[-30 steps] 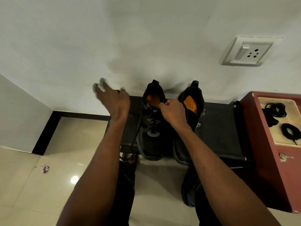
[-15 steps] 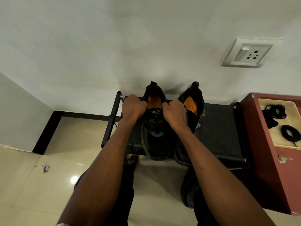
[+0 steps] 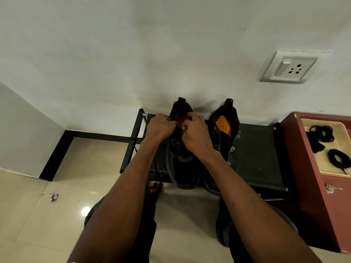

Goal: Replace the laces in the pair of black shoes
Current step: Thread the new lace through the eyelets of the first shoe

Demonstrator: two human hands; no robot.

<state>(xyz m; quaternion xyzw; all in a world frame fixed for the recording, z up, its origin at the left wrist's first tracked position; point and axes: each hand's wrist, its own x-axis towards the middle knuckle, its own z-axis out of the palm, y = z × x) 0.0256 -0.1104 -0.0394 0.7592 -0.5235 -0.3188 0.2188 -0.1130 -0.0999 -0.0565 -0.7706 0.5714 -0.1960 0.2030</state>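
Shoes on the rack
We see two black shoes [image 3: 182, 160] side by side on the black fabric rack [image 3: 256, 158]; coiled black laces [image 3: 321, 132] in a cream tray [image 3: 311, 158] lie right.

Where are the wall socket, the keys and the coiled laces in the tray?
wall socket [image 3: 288, 67], head view, on its faceplate
keys [image 3: 331, 188], head view, on the bunch
coiled laces [image 3: 339, 158], head view, on the nearer coil's loop

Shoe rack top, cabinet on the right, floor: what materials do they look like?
Shoe rack: its shelf looks like matte black fabric stretched on a thin metal tube frame, bare tube end showing at the back corner. Cabinet: probably laminated or painted wood, smooth reddish-brown with a dull sheen. Floor: glossy beige tile, judging by the sharp lamp reflection and a faint joint line.
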